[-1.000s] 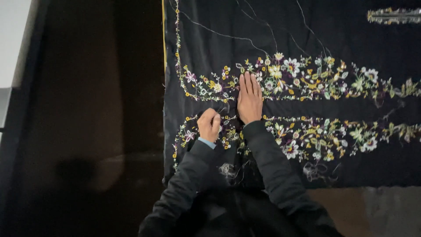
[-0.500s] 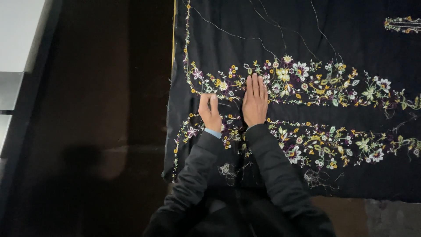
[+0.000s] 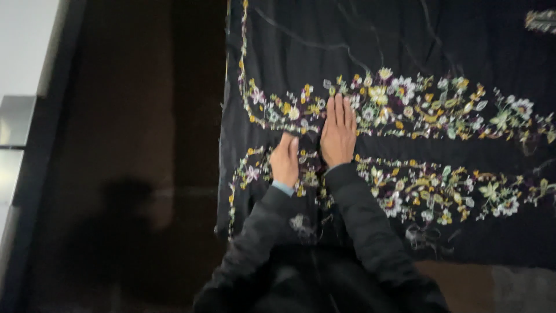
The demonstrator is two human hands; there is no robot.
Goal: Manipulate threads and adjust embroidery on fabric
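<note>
A black cloth (image 3: 405, 40) with two bands of yellow, white and purple flower embroidery lies spread flat. My right hand (image 3: 337, 132) rests flat on it, palm down, fingers together, between the two bands. My left hand (image 3: 285, 160) sits just to its left with the fingers curled down onto the cloth near the lower band; I cannot tell if it pinches anything. Both arms are in dark sleeves.
The cloth's left edge (image 3: 225, 174) ends against a dark brown surface (image 3: 133, 145). A pale wall or panel (image 3: 23, 52) shows at the far left. Loose light threads run across the upper cloth. A small embroidered piece (image 3: 541, 20) sits at the top right.
My left hand has shifted slightly up and toward my right hand. The camera view has drifted a little; the right hand stays flat in the same spot on the cloth.
</note>
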